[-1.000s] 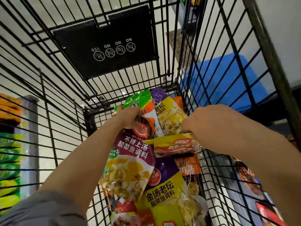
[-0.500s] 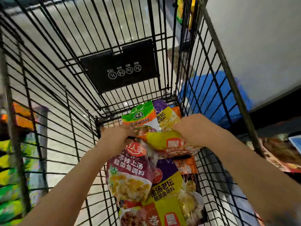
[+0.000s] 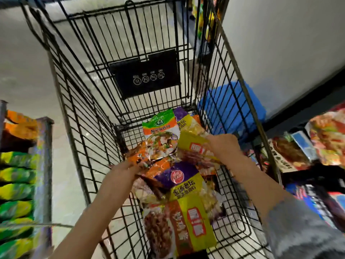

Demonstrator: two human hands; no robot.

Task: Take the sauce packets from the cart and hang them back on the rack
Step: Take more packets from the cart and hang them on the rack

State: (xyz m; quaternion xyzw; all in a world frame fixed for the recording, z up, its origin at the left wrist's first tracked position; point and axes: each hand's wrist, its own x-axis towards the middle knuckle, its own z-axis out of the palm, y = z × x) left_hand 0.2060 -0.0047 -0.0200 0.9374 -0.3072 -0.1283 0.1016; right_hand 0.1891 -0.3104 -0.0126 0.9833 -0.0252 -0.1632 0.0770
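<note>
Several sauce packets lie heaped in the black wire cart [image 3: 84, 109]. My left hand [image 3: 121, 172] reaches in from the lower left and grips a crumpled orange-topped packet [image 3: 139, 157], which is blurred. The fingers of my right hand [image 3: 224, 146] curl round the edge of a yellow packet [image 3: 192, 146] on the cart's right side. Between the hands lies a green-and-white packet [image 3: 160, 131]. A purple-and-yellow packet [image 3: 183, 182] sits below it, and a yellow and brown packet [image 3: 186, 227] lies nearest me.
A rack with hanging packets [image 3: 328, 139] stands to the right of the cart. Green and yellow bags fill a shelf [image 3: 16, 193] on the left. A blue object [image 3: 231, 105] sits on the floor beyond the cart's right wall. A black sign panel [image 3: 145, 77] hangs on the far end.
The view has pulled back and up, showing more of the cart. My left hand has drawn its packet down and left. My right hand has shifted right with the yellow packet.
</note>
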